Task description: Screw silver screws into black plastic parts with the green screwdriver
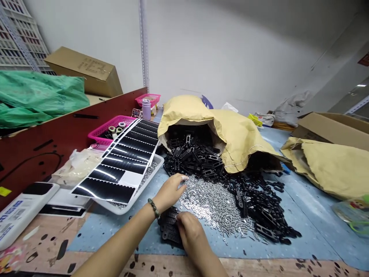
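My left hand (170, 189), with a beaded bracelet (153, 208) at the wrist, reaches to the left edge of a heap of small silver nuts (191, 200). Its thumb and index finger are apart, with the fingertips at the nuts. Short metal screws (226, 207) lie in the same heap, to the right. My right hand (191, 232) is closed, fingers bent at the right side of a block of black slotted parts (170, 227) near the table's front. What its fingertips pinch is hidden. Loose black link-shaped plastic parts (201, 159) spill behind the hardware.
Paper sacks (187, 105) of black parts lie open at the back, with another sack (331, 165) at right. At left, a white tray (127, 209) of small metal pieces sits under black sticker sheets (129, 148). A pink basket (96, 134) and red partition (72, 134) stand beyond.
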{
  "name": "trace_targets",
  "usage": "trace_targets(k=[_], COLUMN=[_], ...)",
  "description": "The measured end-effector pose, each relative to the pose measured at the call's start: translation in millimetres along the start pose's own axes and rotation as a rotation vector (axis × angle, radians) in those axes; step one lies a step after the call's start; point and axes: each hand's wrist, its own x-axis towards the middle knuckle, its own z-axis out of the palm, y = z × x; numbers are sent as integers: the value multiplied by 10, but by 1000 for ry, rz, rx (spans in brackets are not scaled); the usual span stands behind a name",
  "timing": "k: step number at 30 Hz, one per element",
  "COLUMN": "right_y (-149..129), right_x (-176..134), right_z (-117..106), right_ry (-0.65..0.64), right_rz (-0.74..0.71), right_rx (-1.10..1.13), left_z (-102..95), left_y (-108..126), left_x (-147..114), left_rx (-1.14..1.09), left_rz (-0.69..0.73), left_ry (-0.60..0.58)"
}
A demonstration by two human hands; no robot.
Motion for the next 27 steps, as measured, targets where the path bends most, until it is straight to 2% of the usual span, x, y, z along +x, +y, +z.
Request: trace_targets(k=[2,5,8,11,15,22,27], right_y=[-21,-48,-55,-45,-13,19,-38], right_x=[-8,-15,-26,-44,-54,14,38], right_z=[-12,-1,32,39,-4,-20,-71], right_ry=[2,-6,2,-20,-88,-75,-157], right_rz=[-56,-111,-30,57,50,3,21], right_rx=[-93,-160,-151,-116,-57,-72,-158], left_z=[102,378,679,861,871,717,860], left_y=[23,101,202,255,239,193,269], left_x=[111,303,470,571,638,634,628], left_rx=[73,195,318,412,465,448,404], left_rz=[49,146,225,276,317,316,403], left_ry=[-85,-231,-349,-413,-440,-412,-485])
